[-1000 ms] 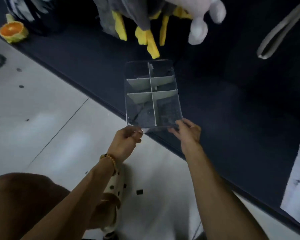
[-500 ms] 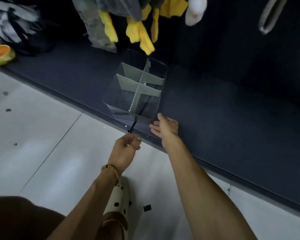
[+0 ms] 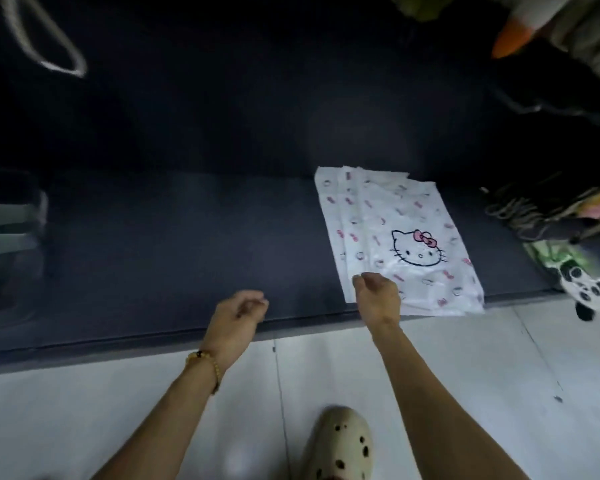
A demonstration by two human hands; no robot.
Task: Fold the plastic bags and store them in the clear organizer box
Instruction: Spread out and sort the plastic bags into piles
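— Where was the flat white plastic bag printed with a cartoon cat face and pink bows [image 3: 395, 237]?

— On the dark navy mat [image 3: 187, 244], its near edge at the mat's border by the white tiled floor [image 3: 84, 410].

— And the hands?

— The right hand [image 3: 378, 299] hovered over the bag's near-left corner, fingers loosely curled (whether it pinched the plastic, I couldn't tell). The left hand [image 3: 236, 317] hung over the mat — fingers relaxed, holding nothing.
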